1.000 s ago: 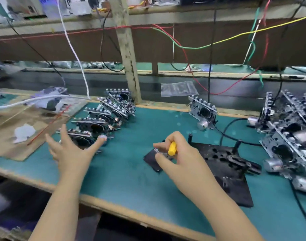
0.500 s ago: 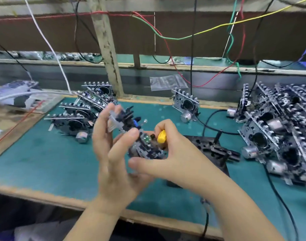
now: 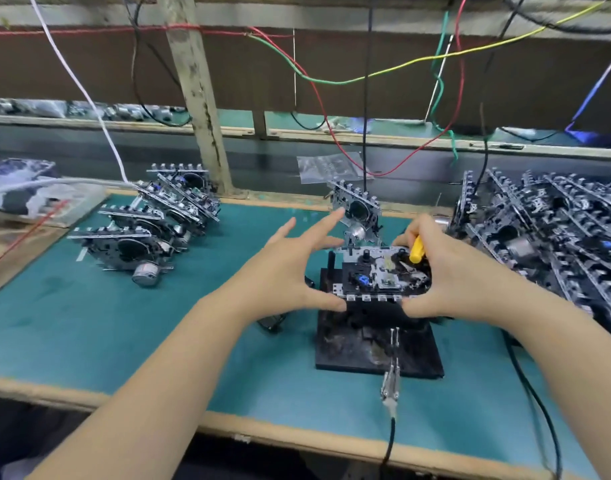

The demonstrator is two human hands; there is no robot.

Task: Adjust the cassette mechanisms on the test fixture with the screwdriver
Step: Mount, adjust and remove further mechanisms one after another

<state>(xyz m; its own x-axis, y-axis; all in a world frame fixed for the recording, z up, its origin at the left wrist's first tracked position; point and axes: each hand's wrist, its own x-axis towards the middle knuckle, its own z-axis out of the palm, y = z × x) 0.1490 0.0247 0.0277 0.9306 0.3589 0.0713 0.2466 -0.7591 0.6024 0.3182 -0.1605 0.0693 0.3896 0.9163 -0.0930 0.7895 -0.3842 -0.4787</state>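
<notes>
A cassette mechanism [image 3: 377, 275] lies flat on the black test fixture [image 3: 373, 348] on the green mat. My left hand [image 3: 290, 268] has its thumb against the mechanism's near left corner while its fingers spread straight above it. My right hand [image 3: 449, 271] presses the mechanism's right side with its thumb and grips a yellow-handled screwdriver [image 3: 416, 253] in its curled fingers. The screwdriver's tip is hidden.
Several mechanisms [image 3: 151, 230] lie in a row at the left, one mechanism [image 3: 356, 209] stands behind the fixture, and a big pile [image 3: 553, 237] fills the right. A metal probe with a black cable [image 3: 390, 386] lies at the fixture's front edge. Wires hang overhead.
My left hand picked a mechanism from the left row, both hands carried it across and set it down on the fixture. The left fingers have now let go and spread.
</notes>
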